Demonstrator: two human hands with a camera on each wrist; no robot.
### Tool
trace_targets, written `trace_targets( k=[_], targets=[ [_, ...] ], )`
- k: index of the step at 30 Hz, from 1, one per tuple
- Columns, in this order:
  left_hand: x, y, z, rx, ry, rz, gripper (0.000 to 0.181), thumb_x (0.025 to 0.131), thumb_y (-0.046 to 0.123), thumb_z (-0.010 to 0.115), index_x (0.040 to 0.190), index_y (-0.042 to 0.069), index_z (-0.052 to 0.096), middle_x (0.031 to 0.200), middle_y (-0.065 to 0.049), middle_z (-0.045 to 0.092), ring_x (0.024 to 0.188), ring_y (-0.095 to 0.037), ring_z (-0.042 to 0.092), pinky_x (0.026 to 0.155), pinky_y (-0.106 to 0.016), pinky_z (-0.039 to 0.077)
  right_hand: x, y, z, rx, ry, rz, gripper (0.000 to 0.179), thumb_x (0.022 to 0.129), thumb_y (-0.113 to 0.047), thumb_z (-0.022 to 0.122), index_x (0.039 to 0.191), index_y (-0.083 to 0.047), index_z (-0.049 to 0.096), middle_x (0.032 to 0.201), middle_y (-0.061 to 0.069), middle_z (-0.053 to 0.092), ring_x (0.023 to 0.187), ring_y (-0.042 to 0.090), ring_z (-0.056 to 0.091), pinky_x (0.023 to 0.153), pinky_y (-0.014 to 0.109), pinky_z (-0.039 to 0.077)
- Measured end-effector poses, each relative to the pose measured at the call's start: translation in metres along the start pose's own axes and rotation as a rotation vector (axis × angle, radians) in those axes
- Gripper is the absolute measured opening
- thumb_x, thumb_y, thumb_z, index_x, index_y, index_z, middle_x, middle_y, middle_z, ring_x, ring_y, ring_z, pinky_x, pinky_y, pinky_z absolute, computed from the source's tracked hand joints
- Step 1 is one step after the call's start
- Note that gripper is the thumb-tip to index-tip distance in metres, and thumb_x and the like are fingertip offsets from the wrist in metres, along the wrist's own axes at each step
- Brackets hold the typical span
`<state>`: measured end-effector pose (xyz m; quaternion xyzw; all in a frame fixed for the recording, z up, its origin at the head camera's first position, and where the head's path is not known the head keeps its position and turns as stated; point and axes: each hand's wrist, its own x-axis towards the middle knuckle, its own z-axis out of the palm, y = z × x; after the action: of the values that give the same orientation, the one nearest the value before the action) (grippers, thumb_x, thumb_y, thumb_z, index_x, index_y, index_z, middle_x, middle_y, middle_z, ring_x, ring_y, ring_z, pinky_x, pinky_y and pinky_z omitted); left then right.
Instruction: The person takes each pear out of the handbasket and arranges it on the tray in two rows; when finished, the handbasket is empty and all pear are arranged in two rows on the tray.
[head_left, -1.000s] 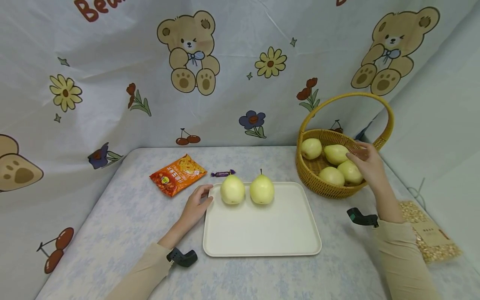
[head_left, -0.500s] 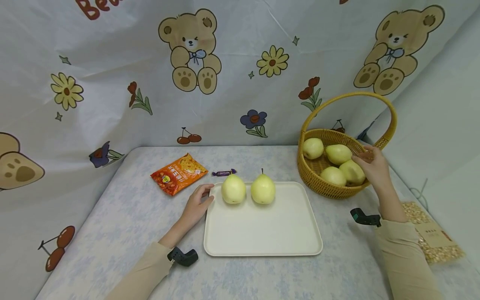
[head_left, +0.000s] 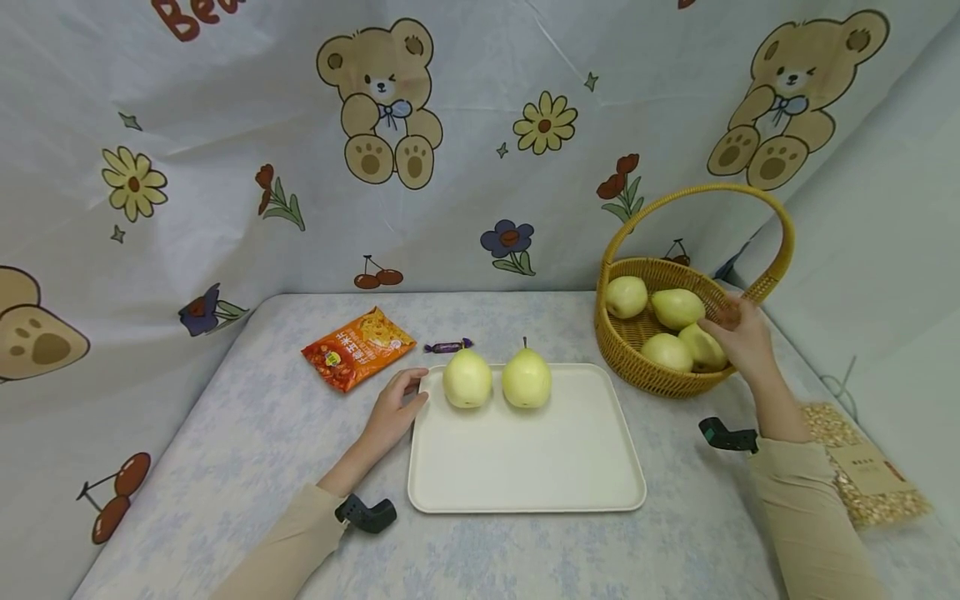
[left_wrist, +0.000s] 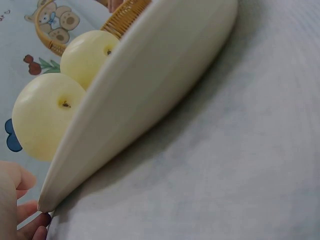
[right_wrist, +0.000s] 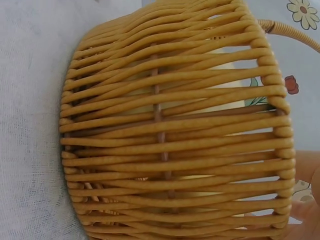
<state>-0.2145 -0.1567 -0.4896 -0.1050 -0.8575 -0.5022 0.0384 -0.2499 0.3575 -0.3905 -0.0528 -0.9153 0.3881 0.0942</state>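
My left hand (head_left: 392,408) holds the left edge of a white rectangular tray (head_left: 525,467) near its far corner. In the left wrist view, fingertips (left_wrist: 42,220) sit right at the tray rim. Two pale yellow pears, a left pear (head_left: 467,379) and a right pear (head_left: 525,379), stand side by side at the tray's far edge. My right hand (head_left: 742,337) reaches over the right rim of a wicker basket (head_left: 663,383) and grips the front right pear (head_left: 701,348), its thumb on top. The other fingers are mostly hidden; the right wrist view mainly shows woven wall.
More pears (head_left: 677,308) lie in the basket, under its tall arched handle (head_left: 705,190). An orange snack packet (head_left: 358,348) and a purple wrapped candy (head_left: 448,346) lie behind the tray's left part. A bag of grain (head_left: 862,467) lies beside the right forearm.
My right hand has shifted right and lower into the basket, with its thumb now over the front right pear. My left hand, the tray and its pears look unchanged.
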Motion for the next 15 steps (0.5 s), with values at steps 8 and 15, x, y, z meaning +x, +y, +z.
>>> trace_targets(
  k=[8, 15],
  targets=[
    [0.0000, 0.0000, 0.0001, -0.009, 0.004, 0.006, 0.037, 0.094, 0.013, 0.056, 0.130, 0.007, 0.053, 0.129, -0.013, 0.056, 0.120, -0.029, 0.054, 0.105, -0.047, 0.042, 0.0022, 0.0001, 0.0004, -0.046, -0.075, 0.032, 0.077, 0.095, -0.027, 0.054, 0.145, 0.014, 0.013, 0.138, 0.044, 0.031, 0.124, 0.057, 0.034, 0.095, 0.063, 0.040],
    [-0.0003, -0.0001, -0.0004, -0.005, -0.010, -0.010, 0.037, 0.095, 0.014, 0.055, 0.131, 0.009, 0.052, 0.129, -0.011, 0.055, 0.121, -0.027, 0.054, 0.106, -0.046, 0.042, 0.0065, 0.0010, 0.0033, -0.138, -0.121, 0.032, 0.086, 0.090, -0.022, 0.062, 0.145, 0.016, 0.008, 0.142, 0.046, 0.020, 0.126, 0.063, 0.024, 0.101, 0.069, 0.030]
  ],
)
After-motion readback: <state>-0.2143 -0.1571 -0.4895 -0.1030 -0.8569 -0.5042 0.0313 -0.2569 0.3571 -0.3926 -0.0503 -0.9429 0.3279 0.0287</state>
